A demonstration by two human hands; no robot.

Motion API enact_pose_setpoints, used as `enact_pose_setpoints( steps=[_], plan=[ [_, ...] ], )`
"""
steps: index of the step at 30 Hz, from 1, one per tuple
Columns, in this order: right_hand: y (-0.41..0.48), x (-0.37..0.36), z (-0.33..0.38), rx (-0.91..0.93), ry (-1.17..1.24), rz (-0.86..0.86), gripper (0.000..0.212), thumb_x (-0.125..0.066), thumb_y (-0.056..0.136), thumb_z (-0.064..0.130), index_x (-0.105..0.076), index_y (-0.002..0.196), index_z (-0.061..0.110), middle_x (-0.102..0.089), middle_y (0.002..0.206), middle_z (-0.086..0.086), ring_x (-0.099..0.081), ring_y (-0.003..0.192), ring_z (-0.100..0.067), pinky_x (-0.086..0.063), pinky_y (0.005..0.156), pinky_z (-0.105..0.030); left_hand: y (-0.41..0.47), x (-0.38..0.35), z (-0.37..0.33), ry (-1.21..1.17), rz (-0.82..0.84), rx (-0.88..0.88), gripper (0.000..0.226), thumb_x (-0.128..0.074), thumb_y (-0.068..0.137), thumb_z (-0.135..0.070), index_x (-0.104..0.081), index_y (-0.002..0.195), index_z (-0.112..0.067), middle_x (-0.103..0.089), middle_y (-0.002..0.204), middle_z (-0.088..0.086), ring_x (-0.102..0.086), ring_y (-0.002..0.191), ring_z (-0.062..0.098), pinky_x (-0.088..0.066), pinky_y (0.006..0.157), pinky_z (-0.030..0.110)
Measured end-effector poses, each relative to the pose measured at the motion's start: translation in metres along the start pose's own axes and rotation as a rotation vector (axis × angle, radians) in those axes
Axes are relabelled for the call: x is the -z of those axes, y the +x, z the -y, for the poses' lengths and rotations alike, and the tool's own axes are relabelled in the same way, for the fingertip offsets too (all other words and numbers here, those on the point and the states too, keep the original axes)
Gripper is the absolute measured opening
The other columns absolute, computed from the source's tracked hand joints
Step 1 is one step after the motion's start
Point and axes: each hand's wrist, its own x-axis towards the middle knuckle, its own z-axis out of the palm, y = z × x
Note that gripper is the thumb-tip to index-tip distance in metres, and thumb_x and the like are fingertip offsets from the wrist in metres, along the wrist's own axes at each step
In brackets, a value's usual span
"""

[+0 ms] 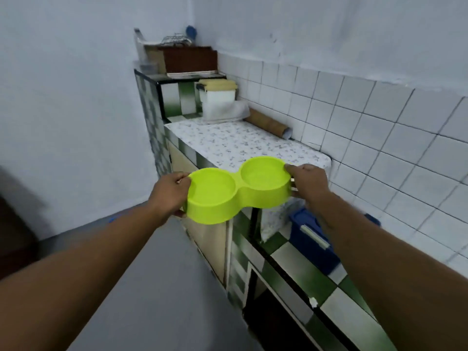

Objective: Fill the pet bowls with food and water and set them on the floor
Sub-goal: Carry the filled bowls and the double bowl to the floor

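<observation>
The double pet bowl (236, 196), a single lime-green moulding with two round wells side by side, is held in the air by both hands, clear of any surface. The left hand (171, 195) grasps the left end: the thumb lies over the rim and the fingers curl beneath the outer wall. The right hand (307, 183) grasps the right end in the same way, thumb on the rim and fingers wrapped round the wall. The bowl sits roughly level, with the right well a little farther and higher than the left. Both wells show bare green plastic inside. The bowl hangs in front of the near corner of a raised counter section covered by a patterned cloth (238, 141). At the far end of that cloth stands a white container (219, 103) with a cream lid, beside a folded white towel (240, 110). A cardboard tube (269, 122) lies along the tiled wall (379, 127) on the right. Beyond, on a higher ledge, rests a brown box (190, 59). On the near right, a blue tub (312, 243) stands on the green-and-white checked counter (301, 272). The grey floor (152, 287) extends on the left below the arms.
</observation>
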Motion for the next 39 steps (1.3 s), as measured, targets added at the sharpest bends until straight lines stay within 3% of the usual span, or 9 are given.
enact_pose_setpoints(
  steps=[3,5,8,13,17,24,28,34,39],
  plan=[
    [0.012,-0.066,0.005,0.012,0.041,0.094,0.03,-0.079,0.082,0.031,-0.06,0.063,0.018,-0.07,0.092,-0.021,-0.068,0.084,-0.034,-0.059,0.061,-0.039,0.017,0.048,0.016,-0.001,-0.099,0.034,0.024,-0.051,0.101,-0.03,-0.073,0.104,-0.021,-0.068,0.102,0.014,-0.068,0.082,0.036,-0.057,0.046,0.04],
    [0.022,-0.109,0.007,0.01,0.064,0.176,0.033,-0.079,0.08,0.031,-0.059,0.057,0.021,-0.069,0.086,-0.017,-0.068,0.082,-0.032,-0.059,0.061,-0.041,0.031,0.076,0.028,0.009,-0.154,0.062,0.024,-0.051,0.102,-0.028,-0.073,0.106,-0.021,-0.067,0.101,0.012,-0.066,0.08,0.034,-0.059,0.048,0.043],
    [0.039,-0.172,0.013,0.013,0.058,0.301,0.03,-0.079,0.079,0.031,-0.056,0.064,0.018,-0.065,0.081,-0.013,-0.063,0.075,-0.027,-0.058,0.061,-0.038,0.053,0.115,0.047,0.013,-0.238,0.117,0.024,-0.05,0.103,-0.026,-0.072,0.112,-0.021,-0.064,0.105,0.01,-0.062,0.082,0.029,-0.061,0.051,0.05],
    [0.067,-0.268,0.021,0.03,0.03,0.477,0.031,-0.078,0.081,0.03,-0.055,0.066,0.016,-0.059,0.072,-0.008,-0.057,0.068,-0.022,-0.053,0.055,-0.029,0.081,0.167,0.076,0.047,-0.387,0.199,0.025,-0.048,0.106,-0.027,-0.07,0.117,-0.021,-0.062,0.108,0.011,-0.06,0.088,0.028,-0.057,0.044,0.036],
    [0.075,-0.337,0.026,0.018,0.008,0.622,0.026,-0.077,0.083,0.03,-0.057,0.072,0.018,-0.067,0.09,-0.009,-0.067,0.084,-0.025,-0.062,0.066,-0.039,0.092,0.2,0.099,0.051,-0.497,0.25,0.023,-0.048,0.107,-0.026,-0.07,0.114,-0.022,-0.063,0.097,0.014,-0.061,0.069,0.026,-0.055,0.038,0.034],
    [0.077,-0.465,0.015,-0.016,-0.031,0.772,0.021,-0.077,0.084,0.026,-0.062,0.08,0.013,-0.07,0.103,-0.018,-0.069,0.094,-0.03,-0.063,0.071,-0.047,0.118,0.272,0.143,0.107,-0.561,0.337,0.027,-0.048,0.107,-0.023,-0.069,0.119,-0.013,-0.066,0.103,0.02,-0.068,0.078,0.033,-0.059,0.044,0.047],
    [0.069,-0.547,0.003,-0.061,-0.027,0.871,0.024,-0.076,0.085,0.025,-0.057,0.077,0.013,-0.069,0.106,-0.021,-0.068,0.101,-0.036,-0.063,0.067,-0.044,0.133,0.328,0.176,0.121,-0.584,0.381,0.021,-0.046,0.108,-0.022,-0.066,0.117,-0.021,-0.064,0.101,0.013,-0.065,0.075,0.028,-0.058,0.041,0.039],
    [0.067,-0.666,-0.006,-0.098,-0.041,0.921,0.023,-0.077,0.085,0.024,-0.06,0.076,0.012,-0.068,0.112,-0.022,-0.068,0.103,-0.035,-0.063,0.066,-0.04,0.179,0.405,0.24,0.101,-0.623,0.397,0.022,-0.048,0.108,-0.022,-0.068,0.116,-0.019,-0.067,0.103,0.014,-0.067,0.08,0.03,-0.06,0.045,0.042],
    [0.083,-0.759,-0.009,-0.099,-0.036,0.957,0.018,-0.078,0.084,0.022,-0.064,0.077,0.013,-0.071,0.106,-0.015,-0.068,0.102,-0.031,-0.063,0.074,-0.046,0.234,0.455,0.284,0.159,-0.7,0.389,0.017,-0.05,0.106,-0.017,-0.066,0.109,-0.022,-0.07,0.107,0.016,-0.063,0.071,0.015,-0.05,0.041,0.014]
  ],
)
